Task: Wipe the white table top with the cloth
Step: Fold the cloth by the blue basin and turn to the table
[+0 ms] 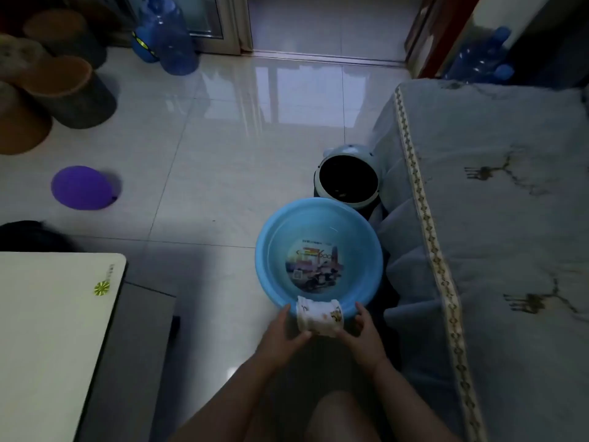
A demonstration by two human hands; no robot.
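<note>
Left hand (282, 333) and right hand (366, 334) both grip, forearms converging forward.

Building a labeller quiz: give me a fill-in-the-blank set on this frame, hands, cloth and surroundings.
1. Both hands, left hand and right hand, hold the ____ over the near rim of the blue basin.
2. The balloon on the floor is ____.
3. The white table top lies to the person's ____.

Missing words: cloth; purple; left

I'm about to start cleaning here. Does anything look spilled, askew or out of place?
No spill is visible. A purple balloon lies loose on the glossy tiled floor, left of the round blue plastic basin. Both hands, left hand and right hand, hold the rolled white cloth over the basin's near rim.
</note>
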